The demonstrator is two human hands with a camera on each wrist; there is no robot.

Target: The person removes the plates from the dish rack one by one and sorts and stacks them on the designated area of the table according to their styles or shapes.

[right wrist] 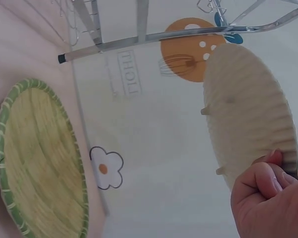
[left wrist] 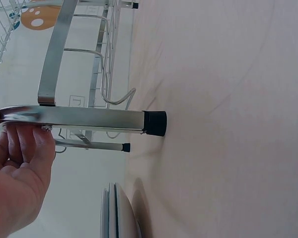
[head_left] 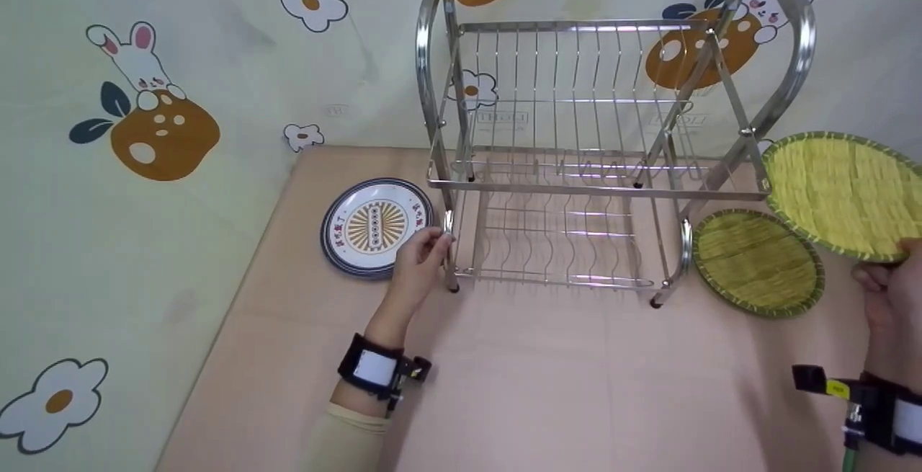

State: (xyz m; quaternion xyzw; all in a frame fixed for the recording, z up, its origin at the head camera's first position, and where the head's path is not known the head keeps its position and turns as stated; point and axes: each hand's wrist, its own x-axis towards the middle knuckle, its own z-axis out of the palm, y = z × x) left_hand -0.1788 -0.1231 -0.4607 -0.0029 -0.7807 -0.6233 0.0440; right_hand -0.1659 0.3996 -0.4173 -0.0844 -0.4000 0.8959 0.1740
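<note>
A two-tier metal dish rack stands on the table. My left hand grips its front left post, fingers on one side and the thumb at the edge of the left wrist view, above the black foot. Off the rack's right side, my right hand holds a round woven tray by its near edge, raised and tilted. Its cream ridged underside with small feet shows in the right wrist view. A second woven tray with a green rim lies below it on the table.
Left of the rack lies a short stack of white plates with blue rims, close to my left hand. A patterned wall covering with rabbits and flowers rises behind the pink tabletop.
</note>
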